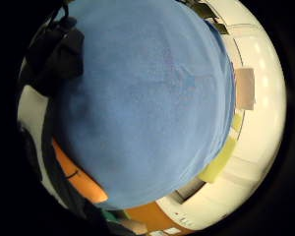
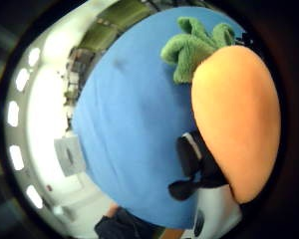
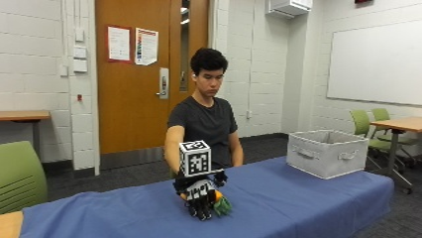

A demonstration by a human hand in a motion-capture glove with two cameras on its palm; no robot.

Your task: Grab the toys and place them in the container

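Outside view: a person is seated behind a long counter (image 3: 316, 198) covered with a blue cloth (image 3: 131, 208), and the gloved right hand (image 3: 200, 196) is reached forward and lowered onto the cloth near the middle of the counter's length, toward its near edge. Under and just beside that hand an orange carrot toy (image 3: 218, 197) with a green leafy top (image 3: 223, 206) is seen, the green part lying on the cloth at the fingers' side. The fingers (image 3: 201, 210) are pointed down and curled around the toy, so the carrot is gripped against the cloth rather than lifted clear of it. A grey fabric container (image 3: 327, 152) with side handles is stood on the counter toward the end on the person's left, well apart from the hand and the toy. The bare hand is hidden behind the gloved one and its state cannot be told. In the thumb side palm view the carrot's orange body (image 2: 236, 124) is shown close against the palm, its green top (image 2: 194, 45) laid over the blue cloth (image 2: 134, 129). In the little finger side palm view the blue cloth (image 1: 147, 98) fills most of the field.
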